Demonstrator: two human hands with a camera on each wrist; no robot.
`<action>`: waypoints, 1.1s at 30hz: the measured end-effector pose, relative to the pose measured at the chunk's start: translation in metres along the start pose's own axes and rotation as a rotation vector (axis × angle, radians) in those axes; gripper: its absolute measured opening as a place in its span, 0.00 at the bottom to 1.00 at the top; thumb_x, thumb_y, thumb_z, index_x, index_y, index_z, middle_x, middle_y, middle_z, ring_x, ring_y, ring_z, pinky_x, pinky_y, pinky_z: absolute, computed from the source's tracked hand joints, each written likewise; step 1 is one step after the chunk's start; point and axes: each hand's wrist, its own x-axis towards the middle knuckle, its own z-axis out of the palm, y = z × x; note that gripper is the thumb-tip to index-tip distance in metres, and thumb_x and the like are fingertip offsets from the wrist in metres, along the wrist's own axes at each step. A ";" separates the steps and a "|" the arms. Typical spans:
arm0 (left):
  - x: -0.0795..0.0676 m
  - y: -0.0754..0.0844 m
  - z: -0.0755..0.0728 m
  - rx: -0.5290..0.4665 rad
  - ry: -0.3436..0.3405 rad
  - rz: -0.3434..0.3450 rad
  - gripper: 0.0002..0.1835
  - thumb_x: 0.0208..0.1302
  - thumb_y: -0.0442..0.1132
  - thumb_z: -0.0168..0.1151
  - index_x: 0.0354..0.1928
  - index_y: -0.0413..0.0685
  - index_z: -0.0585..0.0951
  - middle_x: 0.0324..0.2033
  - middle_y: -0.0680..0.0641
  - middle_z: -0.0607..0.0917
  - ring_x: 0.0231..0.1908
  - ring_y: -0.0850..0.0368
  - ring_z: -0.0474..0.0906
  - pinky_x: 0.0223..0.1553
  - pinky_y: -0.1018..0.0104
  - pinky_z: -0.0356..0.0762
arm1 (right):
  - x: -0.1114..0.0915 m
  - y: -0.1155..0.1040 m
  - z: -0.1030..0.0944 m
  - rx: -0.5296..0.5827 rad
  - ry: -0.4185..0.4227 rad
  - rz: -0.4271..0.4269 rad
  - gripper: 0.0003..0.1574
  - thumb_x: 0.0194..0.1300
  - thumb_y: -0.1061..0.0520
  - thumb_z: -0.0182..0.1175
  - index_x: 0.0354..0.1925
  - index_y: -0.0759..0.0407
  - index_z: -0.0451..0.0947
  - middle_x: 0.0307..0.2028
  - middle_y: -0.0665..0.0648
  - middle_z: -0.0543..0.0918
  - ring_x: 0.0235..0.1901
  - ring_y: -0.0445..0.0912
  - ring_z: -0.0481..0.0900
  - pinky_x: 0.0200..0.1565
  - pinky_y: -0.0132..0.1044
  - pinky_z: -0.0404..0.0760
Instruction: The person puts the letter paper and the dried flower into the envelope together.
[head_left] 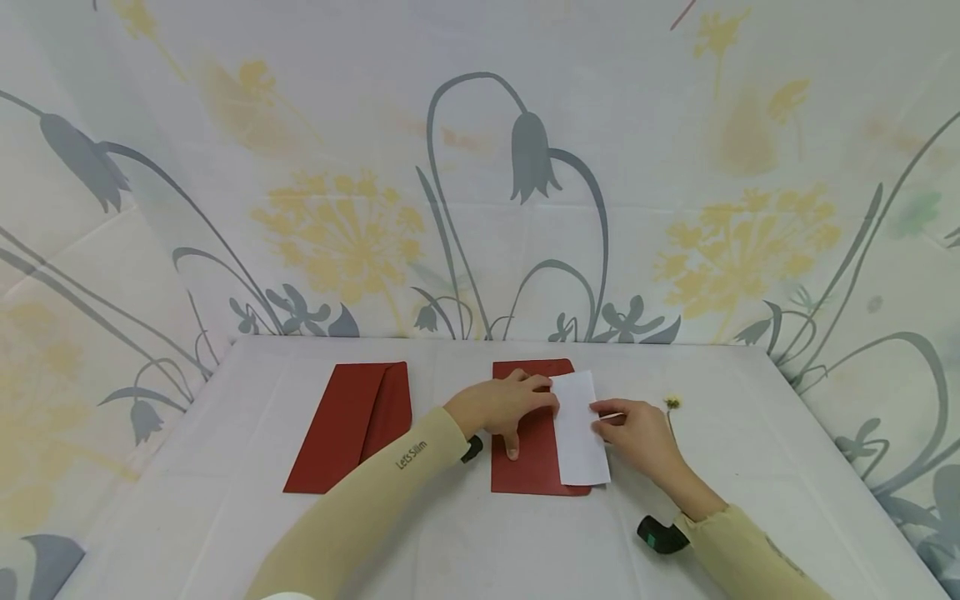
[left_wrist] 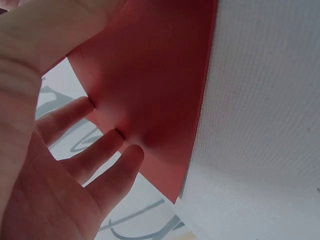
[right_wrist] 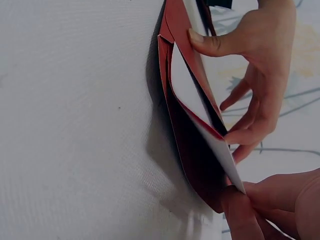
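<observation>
Paper (head_left: 581,437), pinched in our right grip (head_left: 637,432), juts from a red envelope (head_left: 534,472) that our left grip (head_left: 501,406), fingers spread, touches.

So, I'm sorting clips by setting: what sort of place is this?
Probably an indoor tabletop set up for recording: a white-covered table, a floral-patterned backdrop behind it, and a red envelope lying at the left.

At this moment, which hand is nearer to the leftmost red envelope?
Left. The left hand is to the right of the leftmost envelope, on the other envelope; the right hand is farther right, pinching the white paper.
</observation>
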 end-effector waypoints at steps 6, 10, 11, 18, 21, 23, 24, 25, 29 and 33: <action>0.001 0.000 0.001 -0.006 -0.004 -0.002 0.38 0.45 0.49 0.82 0.60 0.68 0.72 0.73 0.54 0.59 0.67 0.52 0.57 0.43 0.67 0.80 | 0.005 -0.001 0.007 0.048 -0.018 0.019 0.16 0.62 0.64 0.67 0.48 0.67 0.84 0.41 0.62 0.87 0.35 0.49 0.86 0.36 0.38 0.84; 0.000 0.000 0.001 -0.008 -0.002 -0.001 0.38 0.45 0.49 0.82 0.60 0.68 0.73 0.73 0.54 0.59 0.67 0.52 0.57 0.43 0.68 0.80 | 0.006 -0.003 0.012 0.051 -0.018 -0.004 0.15 0.61 0.65 0.67 0.47 0.67 0.84 0.39 0.61 0.87 0.35 0.50 0.86 0.35 0.39 0.84; 0.000 0.000 0.001 -0.006 -0.001 0.000 0.38 0.45 0.49 0.82 0.60 0.68 0.73 0.73 0.54 0.60 0.67 0.52 0.57 0.43 0.68 0.80 | 0.007 -0.003 0.013 0.051 -0.014 -0.008 0.14 0.60 0.65 0.67 0.47 0.67 0.85 0.39 0.61 0.87 0.36 0.50 0.86 0.35 0.39 0.84; -0.001 0.001 0.000 -0.008 0.001 -0.002 0.39 0.45 0.49 0.82 0.60 0.68 0.73 0.73 0.54 0.60 0.67 0.52 0.57 0.44 0.67 0.80 | 0.009 -0.002 0.018 0.054 -0.027 -0.019 0.14 0.61 0.65 0.67 0.46 0.66 0.85 0.41 0.61 0.87 0.37 0.50 0.86 0.37 0.39 0.83; -0.001 0.001 0.000 -0.011 -0.001 -0.004 0.39 0.45 0.49 0.82 0.60 0.68 0.73 0.72 0.54 0.60 0.67 0.52 0.57 0.43 0.67 0.80 | 0.009 -0.001 0.019 0.067 -0.033 -0.014 0.14 0.61 0.65 0.67 0.47 0.66 0.85 0.41 0.60 0.87 0.38 0.49 0.86 0.37 0.38 0.83; -0.001 0.001 0.000 -0.008 -0.002 -0.003 0.39 0.45 0.49 0.82 0.61 0.67 0.72 0.72 0.54 0.60 0.66 0.52 0.57 0.43 0.67 0.80 | 0.009 0.000 0.020 0.085 -0.036 -0.008 0.14 0.61 0.65 0.67 0.47 0.66 0.85 0.42 0.61 0.87 0.38 0.49 0.86 0.37 0.38 0.83; 0.000 0.001 0.000 -0.005 -0.002 -0.002 0.39 0.45 0.49 0.82 0.61 0.67 0.72 0.72 0.54 0.60 0.66 0.52 0.58 0.43 0.67 0.80 | 0.009 0.001 0.021 0.098 -0.039 -0.005 0.14 0.61 0.65 0.67 0.47 0.66 0.85 0.42 0.61 0.87 0.38 0.49 0.86 0.37 0.37 0.83; 0.000 0.001 0.000 -0.003 -0.003 -0.002 0.39 0.45 0.49 0.82 0.61 0.67 0.72 0.72 0.54 0.60 0.66 0.52 0.58 0.43 0.67 0.80 | 0.009 0.001 0.021 0.109 -0.042 -0.004 0.14 0.62 0.65 0.67 0.47 0.66 0.85 0.42 0.61 0.87 0.39 0.49 0.86 0.37 0.37 0.83; 0.001 0.001 0.000 0.003 -0.008 -0.006 0.39 0.45 0.49 0.82 0.60 0.67 0.72 0.72 0.54 0.60 0.66 0.52 0.58 0.44 0.66 0.80 | 0.011 0.001 0.024 0.155 -0.057 0.010 0.15 0.63 0.64 0.66 0.49 0.66 0.84 0.43 0.61 0.86 0.39 0.49 0.85 0.39 0.38 0.84; 0.001 0.001 0.000 0.002 -0.012 -0.009 0.39 0.45 0.49 0.82 0.61 0.68 0.72 0.73 0.54 0.59 0.67 0.51 0.57 0.44 0.65 0.79 | 0.013 0.002 0.027 0.170 -0.067 0.026 0.15 0.64 0.63 0.66 0.50 0.65 0.84 0.44 0.60 0.86 0.40 0.48 0.85 0.40 0.38 0.84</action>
